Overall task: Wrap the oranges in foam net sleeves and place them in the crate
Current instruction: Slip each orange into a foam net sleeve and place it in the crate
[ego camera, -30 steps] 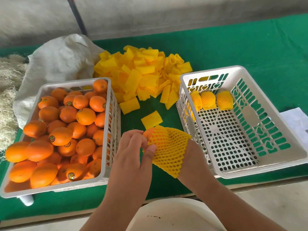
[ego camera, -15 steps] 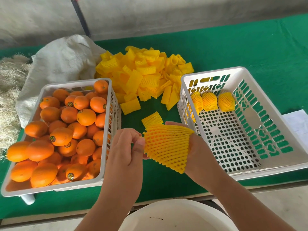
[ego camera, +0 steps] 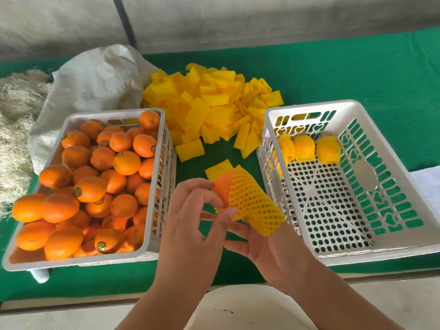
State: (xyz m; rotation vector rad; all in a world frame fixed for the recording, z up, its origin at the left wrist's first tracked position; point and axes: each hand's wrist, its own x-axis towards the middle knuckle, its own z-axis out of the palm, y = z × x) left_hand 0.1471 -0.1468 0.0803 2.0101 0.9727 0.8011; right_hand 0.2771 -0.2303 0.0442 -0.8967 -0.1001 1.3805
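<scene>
1. An orange (ego camera: 222, 189), partly covered by a yellow foam net sleeve (ego camera: 256, 204), is held in the air above the green desk (ego camera: 357, 75), between two white crates.
2. The sleeved end is gripped from below by the right hand (ego camera: 269, 246), its fingers curled under the net; the bare end of the fruit points up and to the left.
3. The left hand (ego camera: 192, 222) is at the sleeve's open edge, thumb and fingertips curled together there; whether the net is truly pinched or only touched cannot be told.
4. To do this step well, the net should be stretched wide at its mouth and drawn evenly over the exposed end, with the fruit steadied by the right hand so it is not squeezed out of the far opening.
5. The foam looks soft and springy, so a light pull around the rim is judged better than a tug at one spot, which could tear the mesh.
6. The right-hand crate (ego camera: 404, 248) is close by, with three wrapped oranges (ego camera: 302, 151) lined against its far wall; the next free place is judged to be just in front of them.
7. The left-hand crate (ego camera: 71, 262) is full of bare oranges, and a pile of spare sleeves (ego camera: 209, 106) lies behind, with one loose sleeve (ego camera: 217, 168) just beyond the hands.
</scene>
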